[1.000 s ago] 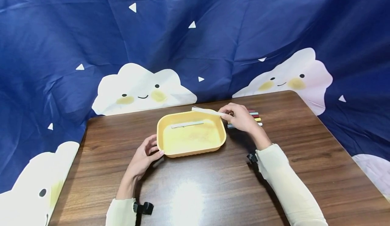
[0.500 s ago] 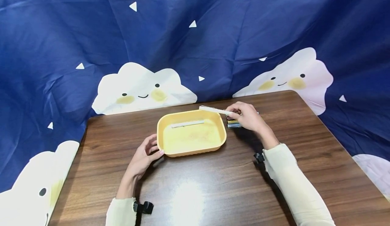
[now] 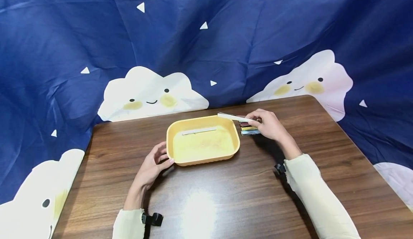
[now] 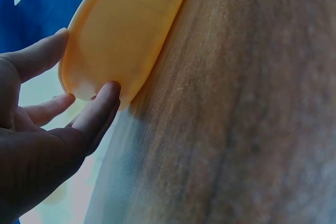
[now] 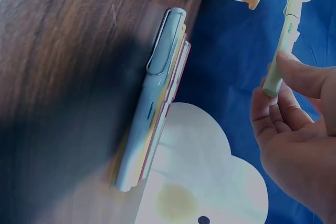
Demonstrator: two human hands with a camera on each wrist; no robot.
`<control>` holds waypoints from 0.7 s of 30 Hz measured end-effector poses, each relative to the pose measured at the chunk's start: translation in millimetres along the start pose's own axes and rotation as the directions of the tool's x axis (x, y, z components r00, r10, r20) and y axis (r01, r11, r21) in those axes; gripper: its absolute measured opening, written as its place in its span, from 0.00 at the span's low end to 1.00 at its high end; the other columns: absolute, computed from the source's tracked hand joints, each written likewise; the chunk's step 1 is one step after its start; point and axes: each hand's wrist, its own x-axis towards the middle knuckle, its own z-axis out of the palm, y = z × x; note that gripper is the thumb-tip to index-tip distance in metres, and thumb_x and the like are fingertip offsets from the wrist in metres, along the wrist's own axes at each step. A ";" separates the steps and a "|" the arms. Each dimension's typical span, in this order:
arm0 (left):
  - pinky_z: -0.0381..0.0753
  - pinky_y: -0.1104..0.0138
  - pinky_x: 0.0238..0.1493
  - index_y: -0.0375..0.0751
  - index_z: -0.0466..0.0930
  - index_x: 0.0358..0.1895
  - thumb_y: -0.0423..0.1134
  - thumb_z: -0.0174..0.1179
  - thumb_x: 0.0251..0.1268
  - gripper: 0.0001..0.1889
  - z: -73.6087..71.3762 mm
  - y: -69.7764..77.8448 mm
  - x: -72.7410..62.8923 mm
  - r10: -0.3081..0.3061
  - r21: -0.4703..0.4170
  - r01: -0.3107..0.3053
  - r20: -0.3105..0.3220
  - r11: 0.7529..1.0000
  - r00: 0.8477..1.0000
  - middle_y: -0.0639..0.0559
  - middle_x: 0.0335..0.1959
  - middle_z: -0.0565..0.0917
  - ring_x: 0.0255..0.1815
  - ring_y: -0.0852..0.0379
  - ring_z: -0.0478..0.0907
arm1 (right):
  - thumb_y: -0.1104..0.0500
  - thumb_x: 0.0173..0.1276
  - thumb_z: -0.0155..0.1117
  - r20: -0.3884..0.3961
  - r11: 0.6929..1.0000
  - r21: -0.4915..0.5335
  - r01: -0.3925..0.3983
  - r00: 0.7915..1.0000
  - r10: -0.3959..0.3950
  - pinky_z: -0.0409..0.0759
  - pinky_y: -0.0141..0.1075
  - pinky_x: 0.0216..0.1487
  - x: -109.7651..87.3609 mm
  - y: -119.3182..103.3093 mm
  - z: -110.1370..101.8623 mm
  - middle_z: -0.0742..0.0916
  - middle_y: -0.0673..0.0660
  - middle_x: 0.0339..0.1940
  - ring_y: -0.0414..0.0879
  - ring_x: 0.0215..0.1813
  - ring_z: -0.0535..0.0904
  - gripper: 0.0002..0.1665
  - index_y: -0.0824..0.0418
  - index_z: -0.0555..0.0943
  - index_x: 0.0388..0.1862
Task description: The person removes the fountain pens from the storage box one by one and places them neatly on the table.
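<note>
A yellow plastic bin stands on the wooden table in the head view. At its near left corner my left hand holds it, thumb by the front rim and fingers along the outer side wall. Inside the bin lies one white pen. My right hand pinches a pale green pen by one end, between thumb and fingers. In the head view the pen points left, its far end overlapping the bin's right back corner. Below that hand, several clip pens lie side by side, partly hidden by it.
In the right wrist view a light blue pen is nearest in the row, with yellow and red ones behind it. A blue cloth with white clouds hangs behind the table. Black wrist cameras sit at both cuffs.
My right hand has moved right with the pale green pen, from over the bin's back right toward the row of pens. The left hand and the bin have stayed put.
</note>
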 end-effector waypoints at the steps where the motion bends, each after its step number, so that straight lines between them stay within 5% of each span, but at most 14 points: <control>1: 0.79 0.70 0.52 0.33 0.57 0.76 0.21 0.63 0.65 0.38 0.1 -0.1 -0.1 0.000 0.000 0.000 0.001 1.000 1.000 0.30 0.68 0.69 0.65 0.37 0.71 | 0.70 0.66 0.70 0.001 1.000 -0.004 -0.004 1.000 0.004 0.72 0.42 0.40 -0.9 1.1 -0.2 0.85 0.57 0.36 0.50 0.37 0.76 0.06 0.62 0.87 0.41; 21: 0.79 0.70 0.53 0.35 0.59 0.75 0.22 0.64 0.65 0.37 -1.1 -0.9 0.5 0.000 0.007 0.000 0.001 1.000 1.000 0.31 0.67 0.70 0.63 0.40 0.72 | 0.71 0.64 0.71 -0.020 0.999 -0.047 0.020 1.000 -0.021 0.70 0.39 0.38 -13.6 17.9 -10.9 0.85 0.56 0.34 0.49 0.35 0.75 0.07 0.63 0.87 0.40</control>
